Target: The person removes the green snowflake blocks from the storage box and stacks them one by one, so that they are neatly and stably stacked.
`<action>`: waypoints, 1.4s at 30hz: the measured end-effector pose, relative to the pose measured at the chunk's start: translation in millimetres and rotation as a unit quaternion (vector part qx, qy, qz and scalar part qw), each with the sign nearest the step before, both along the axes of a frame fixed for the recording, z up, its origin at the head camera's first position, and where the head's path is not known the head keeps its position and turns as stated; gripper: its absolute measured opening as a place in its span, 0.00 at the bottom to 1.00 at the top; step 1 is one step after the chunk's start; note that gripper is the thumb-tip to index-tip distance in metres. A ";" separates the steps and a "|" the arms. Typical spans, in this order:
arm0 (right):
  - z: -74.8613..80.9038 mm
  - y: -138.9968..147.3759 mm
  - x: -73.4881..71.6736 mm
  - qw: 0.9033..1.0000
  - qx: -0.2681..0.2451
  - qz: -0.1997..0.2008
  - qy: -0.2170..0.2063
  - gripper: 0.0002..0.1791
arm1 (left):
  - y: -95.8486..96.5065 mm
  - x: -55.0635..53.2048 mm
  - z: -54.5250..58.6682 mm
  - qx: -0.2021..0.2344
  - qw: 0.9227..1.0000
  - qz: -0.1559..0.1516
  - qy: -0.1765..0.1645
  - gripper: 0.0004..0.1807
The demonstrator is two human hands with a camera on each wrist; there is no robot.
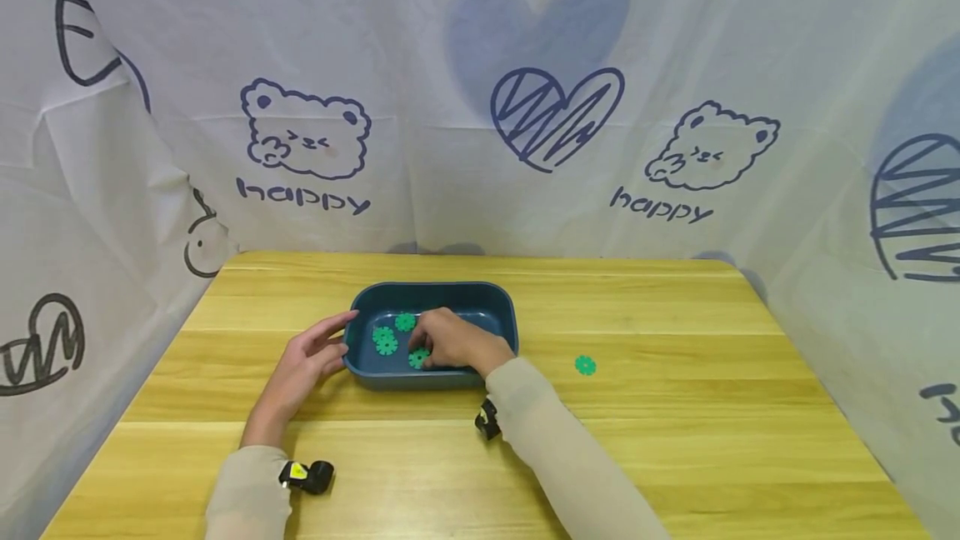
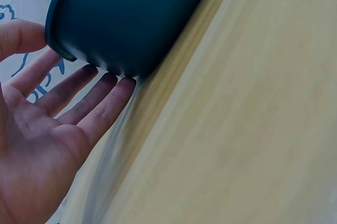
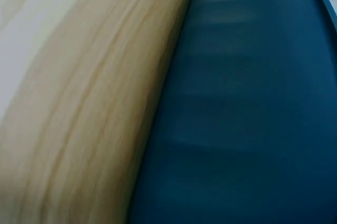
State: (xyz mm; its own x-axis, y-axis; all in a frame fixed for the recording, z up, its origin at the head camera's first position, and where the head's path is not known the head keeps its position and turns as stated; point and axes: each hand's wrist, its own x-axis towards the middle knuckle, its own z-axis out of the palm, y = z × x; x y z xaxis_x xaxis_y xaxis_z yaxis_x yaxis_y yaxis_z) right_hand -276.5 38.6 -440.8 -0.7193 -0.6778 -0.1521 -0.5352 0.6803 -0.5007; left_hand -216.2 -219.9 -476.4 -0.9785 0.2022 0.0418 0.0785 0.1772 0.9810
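A dark blue rectangular bin sits on the wooden table. My left hand is at its left end; in the left wrist view the fairly straight fingers meet the outer wall, and the thumb is at the rim. Inside the bin, my right hand reaches down with bent fingers over a green notched disc. Thumb and fingertips are right at that disc's edges; I cannot tell whether they pinch it. Other green notched discs lie on the bin floor to the left. The right wrist view shows no fingers, just the bin's wall.
A single green notched disc lies flat on the table, right of the bin and beyond the right forearm. A white printed cloth hangs behind the table and along both sides. Each wrist wears a small black camera.
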 end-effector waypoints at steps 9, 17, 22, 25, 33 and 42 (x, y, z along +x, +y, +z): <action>2.1 7.5 1.8 1.000 -0.027 0.001 -0.011 0.11 | 0.1 0.7 1.0 -0.002 1.000 0.003 -0.002 0.28; 1.5 13.6 -2.2 0.999 -0.033 0.005 -0.011 0.12 | -0.1 1.1 1.7 -0.003 1.000 0.005 -0.005 0.28; 0.6 16.8 -2.3 0.999 -0.031 -0.003 -0.019 0.13 | -0.2 1.2 1.6 -0.001 1.000 0.004 -0.004 0.28; 1.4 18.8 -1.6 0.999 -0.032 -0.007 -0.026 0.15 | 0.0 1.0 1.5 0.000 1.000 0.003 -0.004 0.28; -1.0 23.4 -3.9 0.999 -0.035 0.006 -0.020 0.13 | -0.5 0.9 1.0 0.006 1.000 0.001 -0.006 0.28; 2.7 31.8 -5.8 0.998 -0.061 -0.004 -0.014 0.15 | 0.2 2.0 2.0 0.005 1.000 0.003 -0.008 0.28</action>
State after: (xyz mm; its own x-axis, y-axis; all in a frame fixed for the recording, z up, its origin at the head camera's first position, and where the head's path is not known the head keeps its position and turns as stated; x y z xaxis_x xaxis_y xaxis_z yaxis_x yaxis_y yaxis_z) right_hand -282.3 70.3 -438.1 -0.7211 -0.6871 -0.0895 -0.5145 0.6175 -0.5950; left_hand -214.2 -219.6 -474.4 -0.9801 0.1964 0.0276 0.0615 0.1683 0.9838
